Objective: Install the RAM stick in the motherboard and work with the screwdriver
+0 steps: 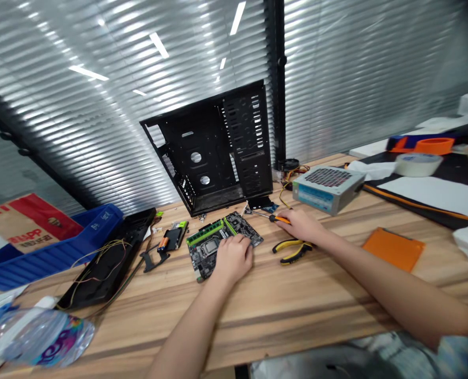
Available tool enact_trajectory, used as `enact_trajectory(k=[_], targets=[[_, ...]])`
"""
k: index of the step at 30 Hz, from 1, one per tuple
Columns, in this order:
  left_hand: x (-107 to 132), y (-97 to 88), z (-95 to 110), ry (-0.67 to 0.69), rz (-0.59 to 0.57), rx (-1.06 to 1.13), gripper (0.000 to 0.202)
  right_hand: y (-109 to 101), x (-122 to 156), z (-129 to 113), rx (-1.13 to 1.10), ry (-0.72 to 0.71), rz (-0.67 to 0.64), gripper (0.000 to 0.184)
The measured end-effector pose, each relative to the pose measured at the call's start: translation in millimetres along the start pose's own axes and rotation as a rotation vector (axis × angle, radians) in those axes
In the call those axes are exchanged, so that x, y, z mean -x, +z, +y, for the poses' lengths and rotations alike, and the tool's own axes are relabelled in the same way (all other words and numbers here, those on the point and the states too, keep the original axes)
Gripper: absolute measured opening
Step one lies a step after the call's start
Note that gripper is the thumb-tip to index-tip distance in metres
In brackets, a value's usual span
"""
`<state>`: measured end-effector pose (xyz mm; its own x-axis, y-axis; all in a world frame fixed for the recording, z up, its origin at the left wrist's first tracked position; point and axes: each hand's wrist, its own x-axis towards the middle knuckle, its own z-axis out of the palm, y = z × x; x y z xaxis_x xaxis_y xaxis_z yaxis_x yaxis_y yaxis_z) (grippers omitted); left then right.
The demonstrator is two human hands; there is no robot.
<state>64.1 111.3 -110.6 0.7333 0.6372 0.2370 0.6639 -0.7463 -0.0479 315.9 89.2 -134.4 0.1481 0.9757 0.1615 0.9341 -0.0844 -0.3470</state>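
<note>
A small motherboard (212,243) with green memory sticks lies flat on the wooden table (281,300). My left hand (234,258) rests on its near right part, fingers curled down onto the board. My right hand (300,225) lies just right of the board, closed around the orange handle of a screwdriver (271,217) whose shaft points left toward the board's far corner. Yellow-handled pliers (292,250) lie on the table under my right wrist. An empty black computer case (218,150) stands behind the board, its open side facing me.
A grey power supply (326,187) with cables sits right of the case. A black side panel (111,258) with wires and a blue bin (52,247) lie left. An orange pad (394,247), a tape roll (417,164) and a plastic bottle (40,334) are also here.
</note>
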Motion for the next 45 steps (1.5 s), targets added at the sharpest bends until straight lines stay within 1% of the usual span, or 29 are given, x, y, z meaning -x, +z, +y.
enact_trajectory(k=[5, 16, 22, 31, 37, 45], targets=[[0, 0.0, 0, -0.006, -0.005, 0.006, 0.021, 1, 0, 0, 0.013, -0.009, -0.006, 0.027], [0, -0.4, 0, -0.007, -0.010, 0.009, 0.020, 1, -1, 1, 0.000, 0.020, -0.001, 0.024], [-1, 0.7, 0, -0.007, -0.008, 0.004, 0.019, 1, -1, 2, 0.000, 0.022, -0.007, 0.026], [0, 1.0, 0, -0.011, -0.008, -0.004, 0.019, 8, -3, 4, -0.048, -0.024, 0.003, 0.030], [0, -0.5, 1, -0.012, -0.014, -0.003, 0.020, 16, -7, 8, -0.057, -0.072, 0.015, 0.024], [0, -1.3, 1, -0.017, -0.023, 0.005, 0.019, 16, -7, 7, -0.080, -0.090, 0.025, 0.025]])
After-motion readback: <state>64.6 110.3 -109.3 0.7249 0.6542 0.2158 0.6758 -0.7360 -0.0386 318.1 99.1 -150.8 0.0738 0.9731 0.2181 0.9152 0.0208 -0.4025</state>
